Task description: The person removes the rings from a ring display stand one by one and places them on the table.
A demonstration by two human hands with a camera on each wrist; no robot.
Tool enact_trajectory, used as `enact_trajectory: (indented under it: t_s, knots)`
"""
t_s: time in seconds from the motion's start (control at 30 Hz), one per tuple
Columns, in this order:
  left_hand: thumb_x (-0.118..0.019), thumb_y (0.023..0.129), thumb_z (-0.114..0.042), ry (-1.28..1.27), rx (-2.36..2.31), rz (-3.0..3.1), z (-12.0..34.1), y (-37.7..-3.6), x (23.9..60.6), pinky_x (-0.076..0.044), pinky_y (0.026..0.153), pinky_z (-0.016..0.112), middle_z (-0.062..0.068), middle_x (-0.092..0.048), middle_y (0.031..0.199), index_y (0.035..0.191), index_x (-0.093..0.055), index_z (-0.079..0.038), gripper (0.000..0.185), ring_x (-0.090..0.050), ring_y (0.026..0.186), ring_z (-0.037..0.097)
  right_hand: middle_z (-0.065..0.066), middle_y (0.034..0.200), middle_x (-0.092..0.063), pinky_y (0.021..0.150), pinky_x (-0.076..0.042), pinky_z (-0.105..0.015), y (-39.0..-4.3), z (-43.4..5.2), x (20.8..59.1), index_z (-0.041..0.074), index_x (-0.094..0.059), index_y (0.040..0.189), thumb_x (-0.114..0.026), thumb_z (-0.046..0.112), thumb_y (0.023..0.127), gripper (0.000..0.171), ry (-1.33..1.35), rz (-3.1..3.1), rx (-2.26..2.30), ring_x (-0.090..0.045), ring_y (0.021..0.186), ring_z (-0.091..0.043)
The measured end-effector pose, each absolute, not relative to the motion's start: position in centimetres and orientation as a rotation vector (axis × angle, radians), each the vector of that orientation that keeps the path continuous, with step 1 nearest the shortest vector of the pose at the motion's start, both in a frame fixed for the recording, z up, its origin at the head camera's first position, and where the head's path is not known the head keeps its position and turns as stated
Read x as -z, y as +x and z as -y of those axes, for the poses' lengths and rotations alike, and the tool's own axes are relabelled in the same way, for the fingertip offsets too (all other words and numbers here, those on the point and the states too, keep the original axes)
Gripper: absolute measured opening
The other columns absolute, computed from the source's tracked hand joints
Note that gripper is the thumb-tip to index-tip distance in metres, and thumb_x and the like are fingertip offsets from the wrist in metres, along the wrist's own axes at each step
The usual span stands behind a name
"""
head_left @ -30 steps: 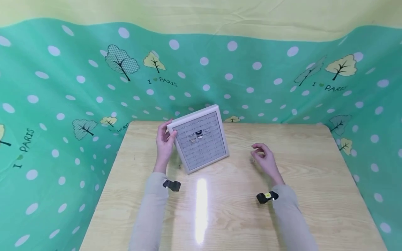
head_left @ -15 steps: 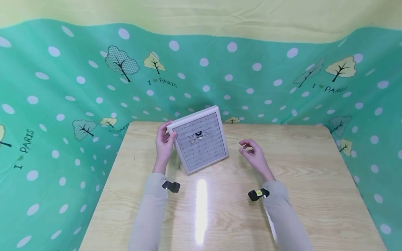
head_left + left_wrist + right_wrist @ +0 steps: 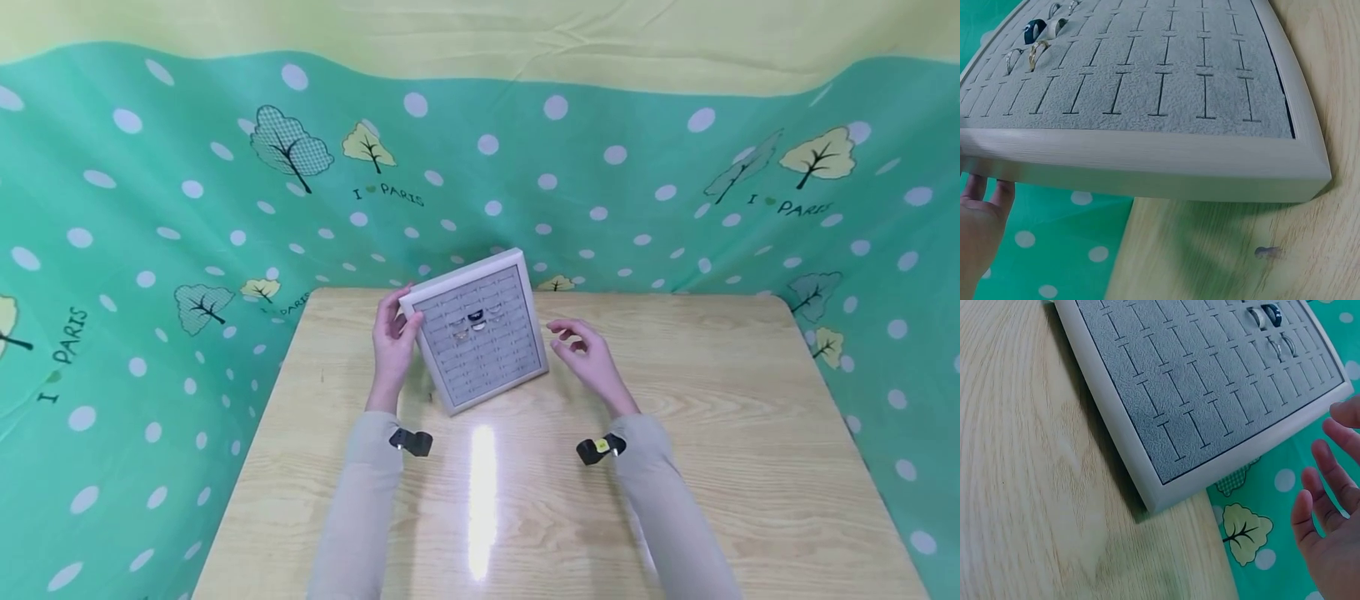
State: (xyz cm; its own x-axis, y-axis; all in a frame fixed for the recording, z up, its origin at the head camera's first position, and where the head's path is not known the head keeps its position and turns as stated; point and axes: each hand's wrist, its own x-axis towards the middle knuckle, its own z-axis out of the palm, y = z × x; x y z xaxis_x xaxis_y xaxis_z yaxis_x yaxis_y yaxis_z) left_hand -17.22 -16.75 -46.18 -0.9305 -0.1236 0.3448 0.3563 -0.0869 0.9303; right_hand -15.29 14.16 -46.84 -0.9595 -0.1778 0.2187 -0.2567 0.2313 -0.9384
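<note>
A ring display tray (image 3: pixel 487 354) with a pale frame and grey slotted padding stands tilted on the table. Several rings sit in its slots, among them a dark ring (image 3: pixel 475 316), a silver-white ring (image 3: pixel 1057 27) and a gold-toned ring (image 3: pixel 1037 55). My left hand (image 3: pixel 392 354) grips the tray's upper left corner, thumb on the front and fingers behind. Just off the tray's right edge is my right hand (image 3: pixel 588 358), its fingers loosely bent and index and thumb apart. I see nothing between them. In the right wrist view, my right hand's fingers (image 3: pixel 1333 469) are spread beside the frame.
The tray stands on a wooden table (image 3: pixel 720 467). A green dotted cloth (image 3: pixel 600 192) hangs behind and at both sides. A small dark mark (image 3: pixel 1267 252) shows on the wood beside the tray. Bright glare (image 3: pixel 482 500) lies on the table in front.
My right hand has moved left and slightly away from me, from the table at right to beside the tray's right edge. My left hand and the tray have stayed in place.
</note>
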Motion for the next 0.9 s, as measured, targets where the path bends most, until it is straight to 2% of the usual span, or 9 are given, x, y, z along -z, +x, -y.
enact_trajectory:
  t_s: [0.27,0.37,0.53,0.7,0.9]
  knots:
    - [-0.055,0.092,0.010,-0.229,2.111,1.849,17.0,-17.8,47.4,-0.053,0.089,0.031,0.023,-0.042,0.143,0.132,-0.041,0.008,0.042,-0.059,0.105,0.021,-0.029,0.115,-0.058,0.078,-0.047,-0.038,-15.6,-13.5,46.6,-0.012,-0.059,0.117,-0.061,-0.008,0.089,0.029,0.448,2.419,-1.853,-0.051,0.102,-0.046]
    - [-0.055,0.092,0.008,-0.223,2.112,1.841,17.1,-18.3,48.0,-0.053,0.089,0.032,0.020,-0.043,0.144,0.133,-0.042,0.005,0.043,-0.058,0.106,0.023,-0.029,0.117,-0.057,0.081,-0.047,-0.042,-15.8,-13.3,46.1,-0.012,-0.058,0.119,-0.060,-0.007,0.089,0.031,0.449,2.422,-1.870,-0.051,0.105,-0.046]
    - [-0.058,0.092,0.003,-0.209,2.076,1.851,17.1,-18.4,48.1,-0.052,0.090,0.033,0.013,-0.047,0.142,0.132,-0.045,0.002,0.042,-0.059,0.106,0.024,-0.029,0.116,-0.057,0.082,-0.048,-0.041,-16.5,-12.7,46.1,-0.013,-0.057,0.120,-0.059,-0.008,0.088,0.032,0.494,2.395,-1.881,-0.051,0.105,-0.046]
    - [-0.058,0.091,0.006,-0.209,2.073,1.840,17.1,-18.3,48.2,-0.053,0.087,0.032,0.015,-0.048,0.140,0.130,-0.046,0.002,0.041,-0.060,0.103,0.024,-0.023,0.115,-0.060,0.080,-0.049,-0.036,-17.6,-12.4,48.0,-0.007,-0.061,0.119,-0.063,-0.005,0.088,0.031,0.486,2.419,-1.835,-0.054,0.103,-0.039]
    - [-0.058,0.092,0.006,-0.227,2.090,1.835,17.0,-18.3,48.2,-0.054,0.086,0.031,0.020,-0.044,0.143,0.131,-0.045,0.002,0.042,-0.059,0.103,0.023,-0.015,0.115,-0.060,0.082,-0.049,-0.041,-18.4,-11.9,48.5,-0.001,-0.063,0.120,-0.064,-0.002,0.089,0.031,0.445,2.447,-1.832,-0.055,0.104,-0.031]
